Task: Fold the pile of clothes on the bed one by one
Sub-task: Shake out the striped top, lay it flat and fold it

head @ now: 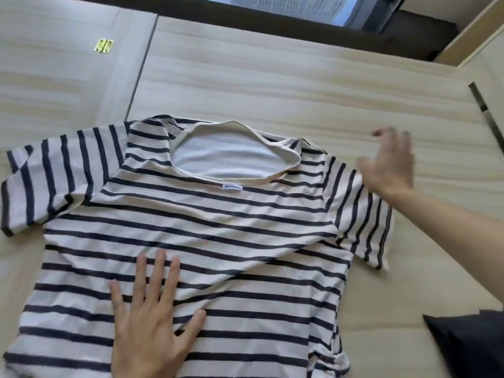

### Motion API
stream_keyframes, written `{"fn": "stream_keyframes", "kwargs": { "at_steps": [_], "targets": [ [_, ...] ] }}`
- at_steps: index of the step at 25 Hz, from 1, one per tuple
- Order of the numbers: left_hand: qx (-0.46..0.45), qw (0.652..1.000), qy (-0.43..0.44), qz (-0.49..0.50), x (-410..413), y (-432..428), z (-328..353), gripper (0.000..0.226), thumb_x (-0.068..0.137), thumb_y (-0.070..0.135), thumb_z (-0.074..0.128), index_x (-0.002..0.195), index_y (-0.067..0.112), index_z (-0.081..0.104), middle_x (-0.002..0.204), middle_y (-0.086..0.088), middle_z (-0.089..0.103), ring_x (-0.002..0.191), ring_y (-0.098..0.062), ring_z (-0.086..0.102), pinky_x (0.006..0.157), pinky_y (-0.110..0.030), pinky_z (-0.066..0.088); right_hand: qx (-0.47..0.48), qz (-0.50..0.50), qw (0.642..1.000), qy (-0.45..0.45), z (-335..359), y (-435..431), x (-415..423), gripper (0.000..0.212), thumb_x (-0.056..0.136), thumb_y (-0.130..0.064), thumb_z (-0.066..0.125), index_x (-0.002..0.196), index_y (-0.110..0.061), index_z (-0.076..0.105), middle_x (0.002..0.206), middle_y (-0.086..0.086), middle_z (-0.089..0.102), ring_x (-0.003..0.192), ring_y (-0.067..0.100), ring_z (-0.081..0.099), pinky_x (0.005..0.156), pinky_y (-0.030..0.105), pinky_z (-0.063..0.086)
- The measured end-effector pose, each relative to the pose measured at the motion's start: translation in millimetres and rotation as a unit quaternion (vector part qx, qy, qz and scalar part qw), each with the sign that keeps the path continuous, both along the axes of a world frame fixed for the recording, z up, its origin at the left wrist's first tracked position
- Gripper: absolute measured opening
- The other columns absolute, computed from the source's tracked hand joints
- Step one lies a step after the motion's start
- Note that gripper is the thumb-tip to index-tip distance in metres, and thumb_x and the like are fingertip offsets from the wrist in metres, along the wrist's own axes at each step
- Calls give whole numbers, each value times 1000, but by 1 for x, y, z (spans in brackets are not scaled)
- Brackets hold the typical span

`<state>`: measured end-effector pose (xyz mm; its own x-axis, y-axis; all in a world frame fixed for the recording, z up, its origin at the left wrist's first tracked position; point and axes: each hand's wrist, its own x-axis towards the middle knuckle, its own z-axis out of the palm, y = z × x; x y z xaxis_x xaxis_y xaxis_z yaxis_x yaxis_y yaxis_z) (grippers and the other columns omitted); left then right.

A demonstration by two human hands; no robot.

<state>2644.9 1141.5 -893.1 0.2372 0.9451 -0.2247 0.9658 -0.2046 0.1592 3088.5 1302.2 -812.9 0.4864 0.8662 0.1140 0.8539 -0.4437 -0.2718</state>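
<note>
Left hand (152, 317) flat, fingers straight, pins striped T-shirt (245, 241) spread on bed (272, 77). Right hand (390, 165), fingers splayed, empty, blurred, beside sleeve (362, 222). Press firmly; smooth wrinkles outward from your fingertips before folding.

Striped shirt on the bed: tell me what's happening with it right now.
A person has the striped T-shirt spread out on the bed, collar away from them. Their left hand presses flat on its lower middle, fingers straight. Their right hand, spread and blurred, is at the shoulder on their right; contact is unclear. No fold is made yet. A dark garment lies near right.
</note>
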Motion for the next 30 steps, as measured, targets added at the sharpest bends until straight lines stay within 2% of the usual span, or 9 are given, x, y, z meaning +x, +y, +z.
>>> {"fn": "stream_keyframes", "kwargs": {
  "at_steps": [2,5,9,13,16,18,23,26,30],
  "targets": [
    [0,1000,0,-2,-2,0,-1,97,88,80,16,159,15,30,170,-5,16,156,-33,15,115,-75,13,-49,235,969,64,-13,19,-49,59,83,-34,73,137,-27,52,129,7,45,116,22,48,101,36,40],
    [7,1000,0,-8,-3,0,-1,97,88,81,18,158,15,32,169,-7,19,156,-34,17,116,-74,12,-131,406,904,-27,-36,45,-93,34,87,-42,70,117,-28,66,117,3,47,108,22,50,94,37,42],
    [26,1000,-3,-12,-1,-2,-2,102,81,80,36,160,15,27,170,-6,16,157,-34,13,116,-75,10,-34,239,969,-49,-27,84,-99,21,95,-30,60,108,-15,66,115,10,52,106,31,53,91,42,41],
    [18,1000,-6,-11,1,0,-1,115,69,83,43,160,16,25,170,-7,14,157,-35,11,115,-76,11,-14,3,1000,13,-17,23,-48,66,88,-46,66,141,-15,42,141,13,41,132,32,42,107,45,36],
    [3,1000,-14,-7,5,0,-2,113,75,90,28,159,16,27,170,-8,15,157,-36,11,115,-76,9,-119,-257,952,115,-27,-71,-15,107,79,-61,71,156,-10,19,161,18,19,147,37,25,119,51,25],
    [-5,1000,-15,-6,5,-1,-3,114,75,93,19,159,16,28,170,-9,15,156,-36,12,114,-77,9,-177,-338,910,162,-44,-110,-20,111,74,-65,74,154,-7,23,160,17,18,147,37,25,120,50,24],
    [1,1000,-20,-9,6,0,-3,115,75,93,19,159,15,27,170,-8,13,157,-36,8,113,-79,9,-90,-342,925,137,-52,-103,-46,57,84,-50,74,126,-14,58,141,12,38,132,35,37,108,48,35],
    [7,1000,-17,-4,5,-2,4,113,74,87,31,160,13,24,171,-7,9,157,-36,6,113,-78,10,-57,-314,933,167,-40,-91,-52,31,94,-33,65,121,-19,58,133,11,56,123,37,52,96,43,44],
    [6,1000,4,-16,6,-2,10,113,75,84,35,161,11,19,171,-9,3,157,-36,1,116,-75,7,-10,-162,984,78,9,-65,-72,18,92,-19,58,110,-19,54,112,14,67,103,41,61,78,41,43]
  ]
}}
